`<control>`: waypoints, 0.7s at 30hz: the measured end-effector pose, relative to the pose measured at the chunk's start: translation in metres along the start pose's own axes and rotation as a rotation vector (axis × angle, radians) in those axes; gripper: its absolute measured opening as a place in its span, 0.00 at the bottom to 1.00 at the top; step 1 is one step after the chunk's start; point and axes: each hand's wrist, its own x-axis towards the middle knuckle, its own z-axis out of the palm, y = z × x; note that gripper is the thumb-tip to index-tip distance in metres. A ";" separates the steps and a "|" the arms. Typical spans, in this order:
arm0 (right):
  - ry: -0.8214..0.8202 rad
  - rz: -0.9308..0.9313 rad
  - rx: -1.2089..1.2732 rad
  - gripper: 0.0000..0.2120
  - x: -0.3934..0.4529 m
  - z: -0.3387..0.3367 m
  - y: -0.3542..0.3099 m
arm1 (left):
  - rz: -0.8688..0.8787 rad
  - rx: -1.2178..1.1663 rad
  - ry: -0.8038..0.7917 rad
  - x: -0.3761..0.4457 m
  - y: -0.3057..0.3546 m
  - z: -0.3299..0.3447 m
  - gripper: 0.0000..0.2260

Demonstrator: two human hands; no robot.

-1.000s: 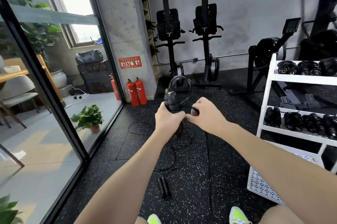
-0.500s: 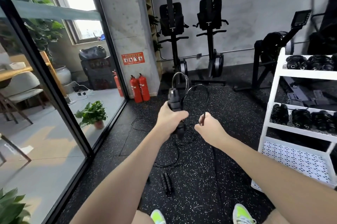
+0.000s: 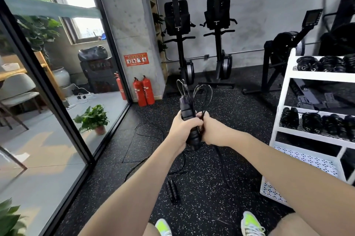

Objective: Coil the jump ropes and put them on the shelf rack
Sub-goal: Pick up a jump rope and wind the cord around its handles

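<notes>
A person stands on black speckled rubber gym flooring, both bare forearms reaching forward. The left hand wraps its fingers tightly around the black ribbed handles of a jump rope, held upright at the centre of the scene. The right hand presses against it from the right, fingers curled and pinching the thin black rope cord, which rises in loops above both hands. More cord trails down to the floor, where a second pair of black handles lies near the person's feet. To the right stands a white shelf rack; coiled black ropes already sit on its upper and middle shelves. Far left of the hands, two red fire extinguishers stand against a concrete pillar.
</notes>
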 end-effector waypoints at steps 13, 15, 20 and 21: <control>-0.201 0.236 0.418 0.66 -0.022 -0.034 0.033 | 0.242 0.905 0.236 -0.017 0.009 -0.013 0.16; -0.204 0.153 0.463 0.63 -0.026 -0.040 0.033 | 0.264 0.990 0.229 -0.018 0.007 -0.017 0.16; 0.026 -0.068 0.660 0.35 -0.030 -0.039 0.017 | 0.315 1.066 0.142 -0.021 -0.002 -0.016 0.17; 0.132 -0.110 0.670 0.20 -0.031 -0.039 0.010 | 0.312 1.049 0.115 -0.021 -0.004 -0.015 0.19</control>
